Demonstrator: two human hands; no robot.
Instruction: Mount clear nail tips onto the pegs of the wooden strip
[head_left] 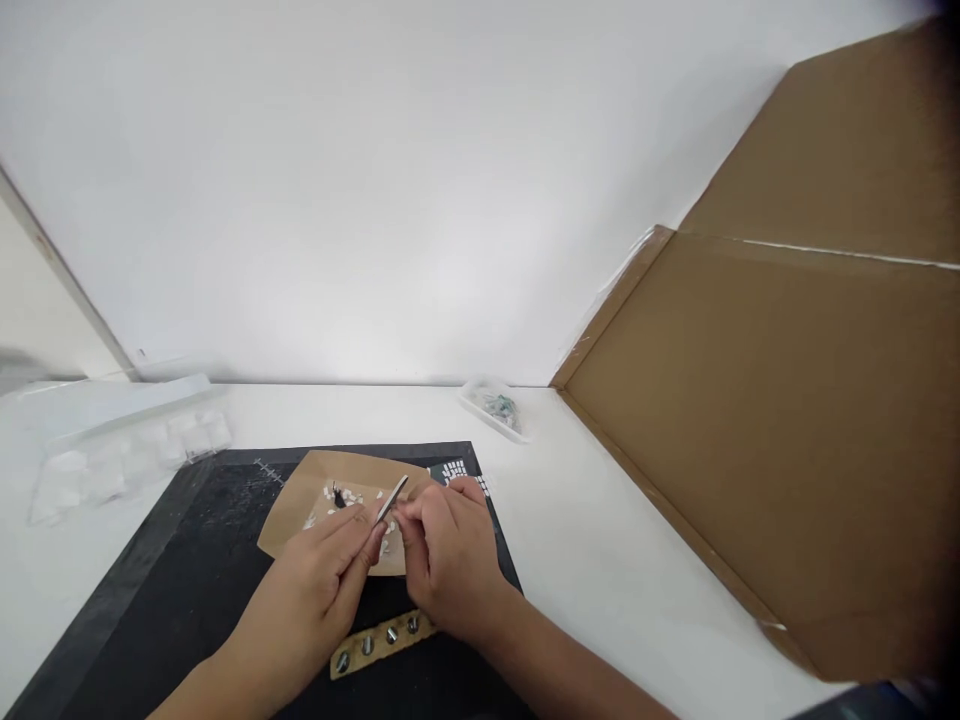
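Over a brown paper tray (289,510), both hands meet near its right side. My left hand (322,575) pinches a thin, flat grey-white strip (392,498), which points up and to the right. Close beside the strip, my right hand (450,545) has thumb and fingertips pressed together; what they hold, if anything, is too small to make out. Small white pieces (352,497) and a small black item (339,497) lie in the tray. Just below the hands is a tan strip (379,643) with several round metallic pieces set in it.
A black mat (180,570) lies under the tray, with small white tiles (454,469) at its upper right corner. Behind is a small clear dish (496,408) with greenish bits. Clear plastic trays (127,455) stand at left, a large cardboard sheet (780,400) at right.
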